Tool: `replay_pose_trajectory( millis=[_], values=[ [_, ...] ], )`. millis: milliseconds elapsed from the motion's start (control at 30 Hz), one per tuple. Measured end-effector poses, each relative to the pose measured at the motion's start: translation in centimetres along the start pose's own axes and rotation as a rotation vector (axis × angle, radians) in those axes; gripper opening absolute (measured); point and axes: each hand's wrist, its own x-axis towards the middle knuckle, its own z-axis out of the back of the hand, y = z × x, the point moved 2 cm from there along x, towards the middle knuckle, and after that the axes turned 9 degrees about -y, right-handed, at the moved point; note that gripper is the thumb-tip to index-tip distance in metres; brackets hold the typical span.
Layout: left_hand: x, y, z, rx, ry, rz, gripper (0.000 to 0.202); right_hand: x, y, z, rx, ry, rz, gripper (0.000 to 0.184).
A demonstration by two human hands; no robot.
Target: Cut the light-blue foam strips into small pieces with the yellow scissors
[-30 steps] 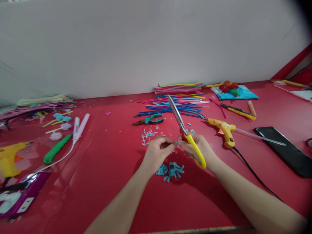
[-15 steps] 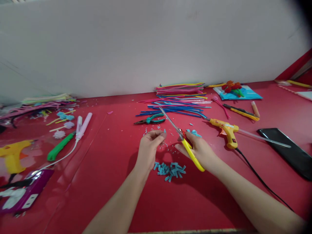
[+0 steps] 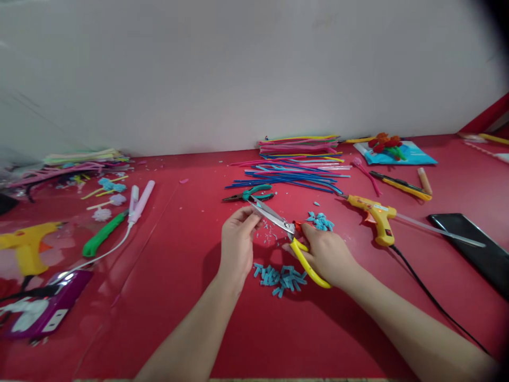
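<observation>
Long-bladed metal scissors (image 3: 287,227) were coloured silver, yellow and red; short fuzzy strips (image 3: 280,278), light blue; pointed metal pliers (image 3: 247,195), teal and black; the flat tabletop (image 3: 175,297), plain red.

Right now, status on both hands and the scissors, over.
Right hand: gripping scissors. Left hand: pinching small blue piece at blades. Pliers just beyond.
</observation>
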Motion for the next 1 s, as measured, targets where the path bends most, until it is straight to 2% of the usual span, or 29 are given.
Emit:
replay_pose_trajectory(
  millis=[1000],
  values=[
    [-0.09,-0.08,-0.06,-0.012,-0.008,-0.001,0.006,0.01,0.27,-0.25,-0.052,0.012,0.006,0.042]
  ],
)
